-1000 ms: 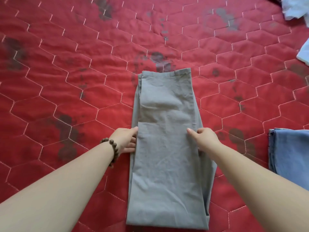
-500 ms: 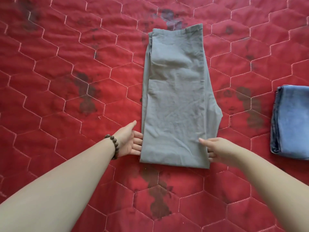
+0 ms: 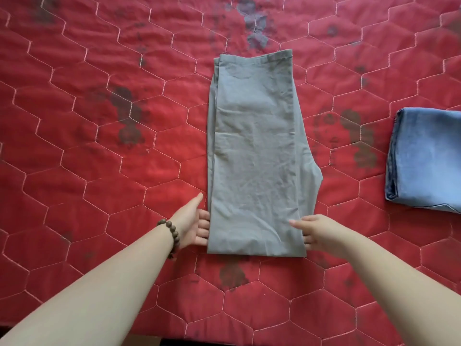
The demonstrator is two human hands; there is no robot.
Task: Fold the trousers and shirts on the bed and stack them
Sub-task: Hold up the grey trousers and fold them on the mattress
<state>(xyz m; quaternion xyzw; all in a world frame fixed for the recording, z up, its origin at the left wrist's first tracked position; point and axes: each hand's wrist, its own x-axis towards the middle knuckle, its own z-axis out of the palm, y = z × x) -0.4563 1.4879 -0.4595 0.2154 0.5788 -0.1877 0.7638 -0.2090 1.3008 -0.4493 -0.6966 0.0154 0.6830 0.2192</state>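
My fingertips hide under the grey trousers (image 3: 254, 151); my left hand (image 3: 193, 222) and right hand (image 3: 315, 233) grip their near corners.

Bare forearms; a brown bead bracelet (image 3: 172, 237) circles the left wrist.

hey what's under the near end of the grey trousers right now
Fingers of the left hand and right hand slip beneath the grey trousers; their tips are covered. Below lies the red quilt.
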